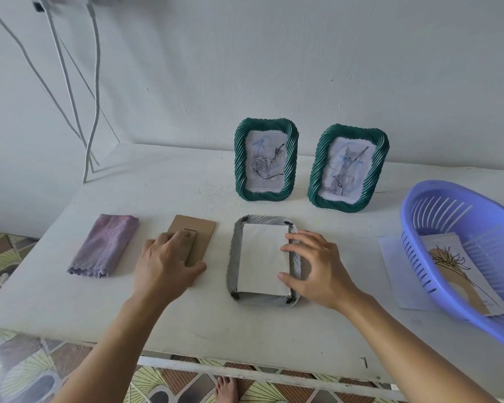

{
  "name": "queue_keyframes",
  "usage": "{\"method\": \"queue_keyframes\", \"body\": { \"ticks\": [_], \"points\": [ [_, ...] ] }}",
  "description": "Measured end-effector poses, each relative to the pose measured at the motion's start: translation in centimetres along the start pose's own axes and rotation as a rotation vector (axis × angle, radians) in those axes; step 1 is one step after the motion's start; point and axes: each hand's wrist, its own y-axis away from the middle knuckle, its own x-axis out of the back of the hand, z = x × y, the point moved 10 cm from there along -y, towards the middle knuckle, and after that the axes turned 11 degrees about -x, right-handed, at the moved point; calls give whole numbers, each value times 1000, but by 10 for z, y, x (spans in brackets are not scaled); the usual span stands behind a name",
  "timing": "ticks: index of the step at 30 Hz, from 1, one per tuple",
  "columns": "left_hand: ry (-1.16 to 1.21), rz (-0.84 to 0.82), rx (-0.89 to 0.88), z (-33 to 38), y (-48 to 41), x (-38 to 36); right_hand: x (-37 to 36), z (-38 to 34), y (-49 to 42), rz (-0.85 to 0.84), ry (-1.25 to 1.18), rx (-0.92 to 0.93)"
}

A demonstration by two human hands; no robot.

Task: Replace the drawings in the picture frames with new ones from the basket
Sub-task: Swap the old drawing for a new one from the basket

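Picture frame (234, 257) face down at centre of table (186, 324), white sheet (262, 257) sitting in its back.
Backing board (200, 231) off, flat just left of the frame. Left hand (165, 263) flat on the board, fingers straight, gripping nothing. Right hand (317, 269) spread wide over the frame's right side, thumb and fingertips touching the sheet's right edge, nothing pinched. Rose frame (240, 161) and cat frame (358, 132), both green, upright side by side against the wall behind, drawings in place. Purple basket (403, 216) at right table edge, tilted, flower drawing (454, 263) inside; loose paper (396, 266) partly under it. Folded purple cloth (105, 245) left of the board, apart from it.
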Motion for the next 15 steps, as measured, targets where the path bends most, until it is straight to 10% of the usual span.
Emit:
{"method": "queue_keyframes", "body": {
  "ticks": [15],
  "points": [
    [399, 84, -114, 52, 4, 33, -3, 4, -2, -28, -2, -8]
  ]
}}
